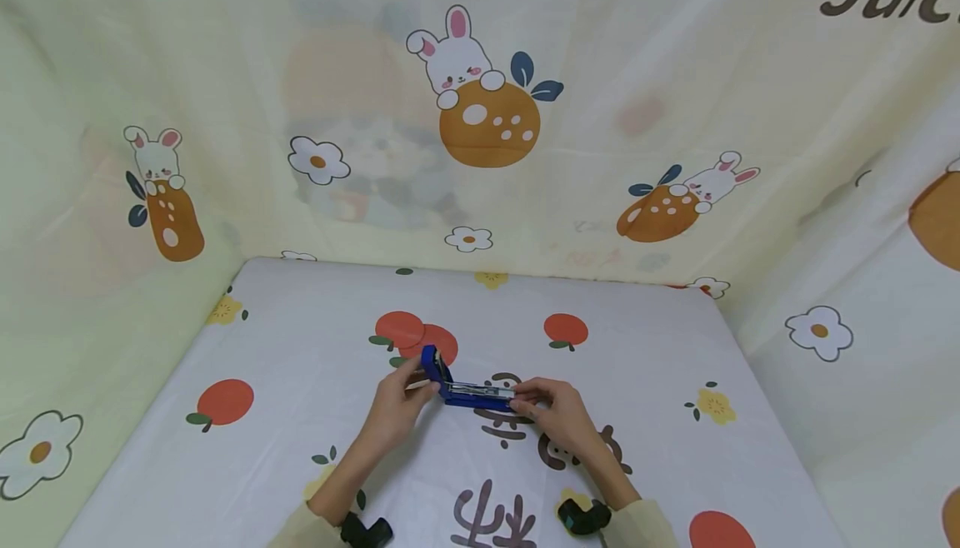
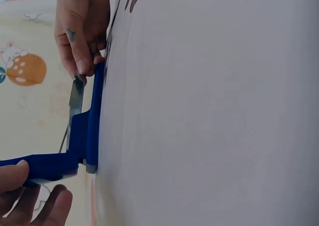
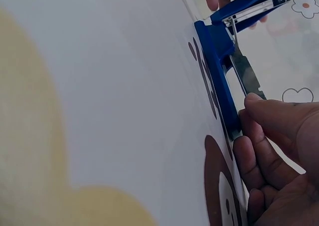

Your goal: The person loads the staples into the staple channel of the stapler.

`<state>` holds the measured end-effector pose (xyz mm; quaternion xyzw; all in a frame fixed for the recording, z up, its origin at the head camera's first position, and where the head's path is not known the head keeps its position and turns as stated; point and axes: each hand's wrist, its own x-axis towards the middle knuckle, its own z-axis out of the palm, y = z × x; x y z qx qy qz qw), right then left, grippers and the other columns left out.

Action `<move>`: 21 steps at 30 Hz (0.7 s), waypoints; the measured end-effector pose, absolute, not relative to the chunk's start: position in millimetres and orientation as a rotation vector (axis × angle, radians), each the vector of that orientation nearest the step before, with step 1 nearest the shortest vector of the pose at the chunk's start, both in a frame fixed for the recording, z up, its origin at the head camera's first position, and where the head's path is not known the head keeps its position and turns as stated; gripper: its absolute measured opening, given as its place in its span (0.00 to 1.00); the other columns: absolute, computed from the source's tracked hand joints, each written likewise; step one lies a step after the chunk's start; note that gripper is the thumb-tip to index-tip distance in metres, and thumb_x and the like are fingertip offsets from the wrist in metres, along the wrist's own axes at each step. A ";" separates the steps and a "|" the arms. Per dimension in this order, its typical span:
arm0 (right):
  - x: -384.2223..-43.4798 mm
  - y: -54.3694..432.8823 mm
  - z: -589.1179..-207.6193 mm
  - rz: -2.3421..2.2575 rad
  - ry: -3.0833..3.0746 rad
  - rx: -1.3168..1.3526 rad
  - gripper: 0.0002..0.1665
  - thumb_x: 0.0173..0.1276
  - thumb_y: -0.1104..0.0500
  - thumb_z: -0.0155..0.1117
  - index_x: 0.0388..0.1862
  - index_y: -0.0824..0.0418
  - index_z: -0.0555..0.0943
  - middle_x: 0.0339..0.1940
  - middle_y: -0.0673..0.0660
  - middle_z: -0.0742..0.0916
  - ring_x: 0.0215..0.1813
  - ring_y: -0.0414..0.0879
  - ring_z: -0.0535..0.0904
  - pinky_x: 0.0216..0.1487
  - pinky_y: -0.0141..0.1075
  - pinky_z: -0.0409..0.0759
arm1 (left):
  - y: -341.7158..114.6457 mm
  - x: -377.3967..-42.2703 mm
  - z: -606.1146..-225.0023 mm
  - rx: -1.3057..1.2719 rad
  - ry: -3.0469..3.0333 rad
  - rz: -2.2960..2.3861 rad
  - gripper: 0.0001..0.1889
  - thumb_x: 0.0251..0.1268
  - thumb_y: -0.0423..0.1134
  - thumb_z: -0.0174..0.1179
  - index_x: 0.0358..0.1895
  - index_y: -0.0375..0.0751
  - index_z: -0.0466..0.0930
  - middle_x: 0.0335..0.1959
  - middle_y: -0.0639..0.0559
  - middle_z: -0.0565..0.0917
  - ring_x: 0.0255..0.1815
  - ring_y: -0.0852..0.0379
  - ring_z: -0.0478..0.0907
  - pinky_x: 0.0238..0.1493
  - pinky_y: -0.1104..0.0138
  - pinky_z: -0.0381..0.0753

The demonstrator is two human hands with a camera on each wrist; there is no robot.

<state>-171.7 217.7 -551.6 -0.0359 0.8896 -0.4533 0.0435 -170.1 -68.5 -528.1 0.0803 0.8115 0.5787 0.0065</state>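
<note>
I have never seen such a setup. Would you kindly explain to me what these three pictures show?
There is no machine: a person works with two bare hands. The wide picture comes from a camera on the head; the other two come from wrist cameras, each looking at one hand's work. The surface is a white cloth with printed fruit and flowers. What is held is an opened blue stapler. The left hand holds its raised top arm; the right hand holds the opposite end, by the metal rail.
</note>
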 end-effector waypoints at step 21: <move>-171.2 217.0 -549.0 -1.389 2.705 -0.103 0.09 0.70 0.58 0.75 0.48 0.50 0.91 0.38 0.45 0.91 0.42 0.39 0.81 0.51 0.33 0.79 | -59.3 -169.5 -529.8 0.301 2.519 1.833 0.24 0.75 0.28 0.62 0.71 0.43 0.78 0.65 0.36 0.85 0.68 0.35 0.82 0.64 0.51 0.86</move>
